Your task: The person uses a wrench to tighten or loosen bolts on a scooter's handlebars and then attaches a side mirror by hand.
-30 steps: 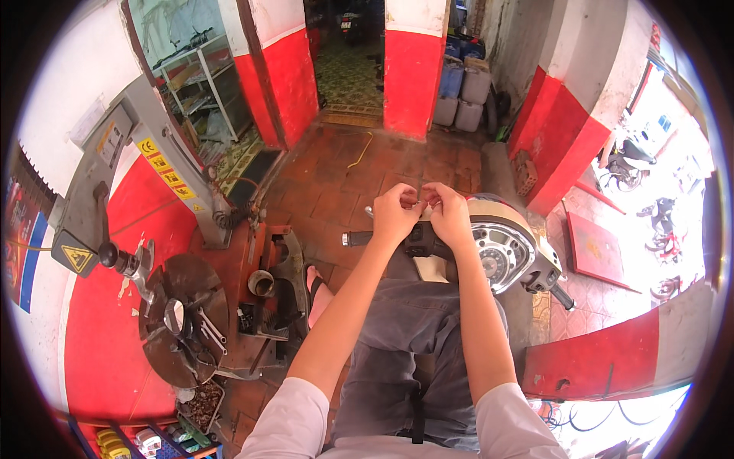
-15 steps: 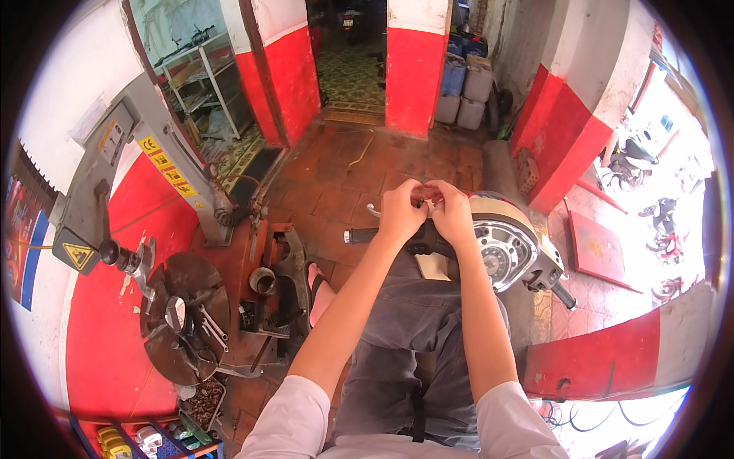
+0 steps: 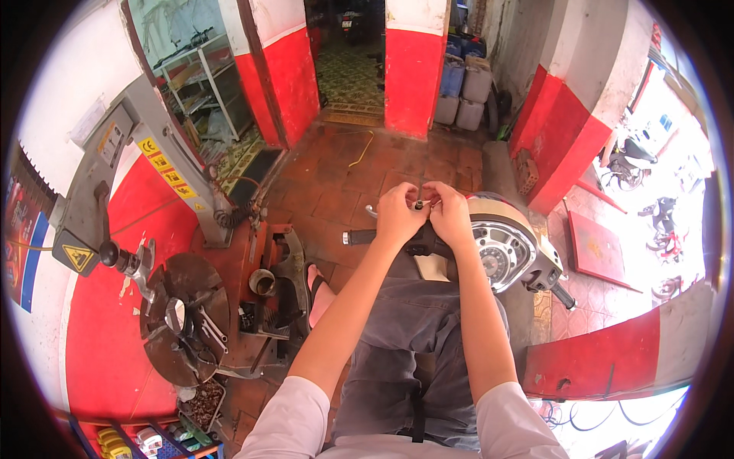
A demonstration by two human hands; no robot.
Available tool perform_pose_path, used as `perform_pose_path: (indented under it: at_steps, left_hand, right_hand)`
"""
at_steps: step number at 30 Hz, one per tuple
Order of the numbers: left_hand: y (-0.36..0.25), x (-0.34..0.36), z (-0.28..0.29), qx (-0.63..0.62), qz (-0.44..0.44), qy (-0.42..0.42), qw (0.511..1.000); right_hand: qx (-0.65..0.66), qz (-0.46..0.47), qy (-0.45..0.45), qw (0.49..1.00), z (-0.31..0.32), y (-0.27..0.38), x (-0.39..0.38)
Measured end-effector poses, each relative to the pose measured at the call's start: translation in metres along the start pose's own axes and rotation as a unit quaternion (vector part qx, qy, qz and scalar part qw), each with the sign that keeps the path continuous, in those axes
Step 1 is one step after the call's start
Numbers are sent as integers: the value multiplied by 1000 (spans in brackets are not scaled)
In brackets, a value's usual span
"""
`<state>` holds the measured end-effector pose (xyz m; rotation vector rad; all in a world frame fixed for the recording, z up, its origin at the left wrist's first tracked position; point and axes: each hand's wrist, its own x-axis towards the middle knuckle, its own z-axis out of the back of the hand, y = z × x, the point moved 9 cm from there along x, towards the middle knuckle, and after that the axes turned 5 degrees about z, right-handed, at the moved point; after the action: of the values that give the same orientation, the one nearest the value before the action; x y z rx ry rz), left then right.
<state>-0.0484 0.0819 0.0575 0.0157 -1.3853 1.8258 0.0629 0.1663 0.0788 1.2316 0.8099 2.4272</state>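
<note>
Yellow warning triangle [image 3: 77,257] and pictograms [image 3: 167,167] mark the grey machine [image 3: 149,115].

Half a second before, the left hand [image 3: 399,216] and the right hand [image 3: 452,216] were bunched up close, with their fingers curled in together. Then the fingers loosened, and the tops of the two hands came a little bit apart, so a gap showed there. A tiny dark piece [image 3: 418,205] came into clearer sight between them, though it was too small to name.
</note>
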Motion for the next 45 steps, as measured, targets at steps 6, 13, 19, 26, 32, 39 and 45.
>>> perform_pose_path:
  at_steps: [6,13,19,26,32,39,45]
  left_hand:
    - [11,-2,-2,-59,73,24,995]
    - [-4,-41,50,-108,-6,-13,994]
    - [59,-153,184,-54,122,-141,981]
    - [228,-362,384,144,349,-383,843]
    - [320,-443,461,294,521,-323,734]
    - [398,-470,450,243,648,-251,677]
    - [448,-494,422,-266,547,-431,667]
  right_hand:
    - [1,9,-1,1000,4,0,0]
    - [8,50,-8,999,-6,1,-8]
    - [46,128,75,988,-34,91,-37]
    - [125,214,242,938,-118,176,-106]
    - [130,216,312,916,-145,177,-132]
    - [105,181,338,918,-145,153,-133]
    - [118,162,350,915,-151,155,-130]
